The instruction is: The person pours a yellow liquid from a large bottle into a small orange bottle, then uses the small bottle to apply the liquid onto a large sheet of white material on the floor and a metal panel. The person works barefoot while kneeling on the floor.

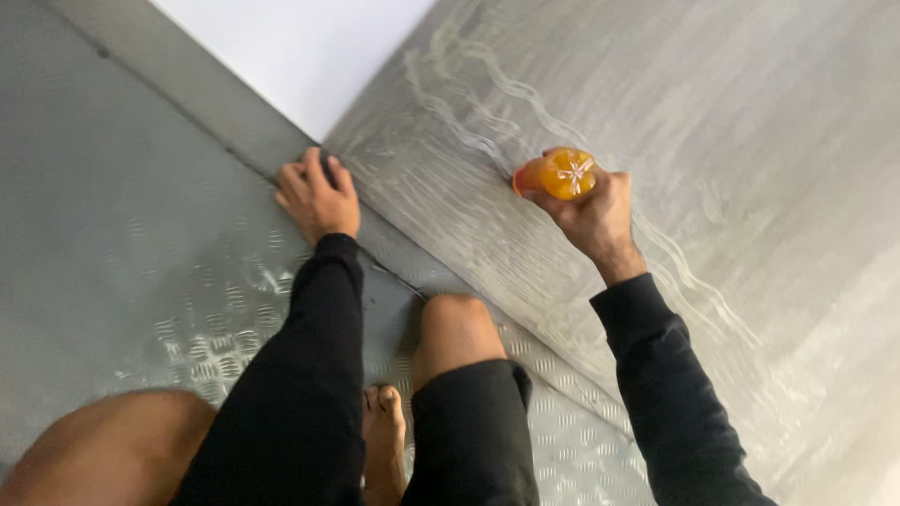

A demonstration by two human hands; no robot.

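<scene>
Head view: orange bottle (560, 174) inside right hand (596, 217) grip.

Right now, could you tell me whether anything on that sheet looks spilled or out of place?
Yes: a wavy, glossy trail of clear liquid runs across the grey sheet, beside the orange bottle that the right hand grips. The left hand rests flat on the sheet's edge.

Single view, head-worn camera. It looks steeply down over the person's own arms and knees onto a metal tread-plate floor (141, 281), near and left. It faces a ribbed grey panel (731, 141) slanting far and right. Close range: both hands fill mid-frame. No second view shares the scene.
</scene>
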